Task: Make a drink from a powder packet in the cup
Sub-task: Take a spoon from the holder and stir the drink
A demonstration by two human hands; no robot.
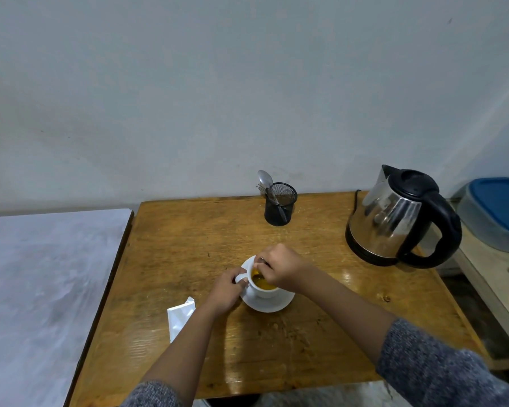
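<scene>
- Head view: a white cup stands upright on a white saucer near the middle of a wooden tabletop, filled close to the rim with an orange-yellow drink.
- A black mesh holder at the tabletop's far edge carries a spoon standing bowl-up and what look like fork tines beside it.
- A steel kettle with a black handle and closed lid sits at the far right corner, spout turned toward the wall; a lidded blue-topped container rests on a separate surface beyond it.
- The cup's handle points to the person's left, and an opened white packet lies flat just left of the saucer, its long axis running roughly toward and away from the person.
- The left hand closes its grip on the cup's handle, fingers pinched around the loop.
- The right hand is clenched over the cup's mouth, fingertips pinching a thin metal utensil that dips into the drink; most of it is hidden by the hand.
- Both grey sleeves are pushed back from the wrists.
</scene>
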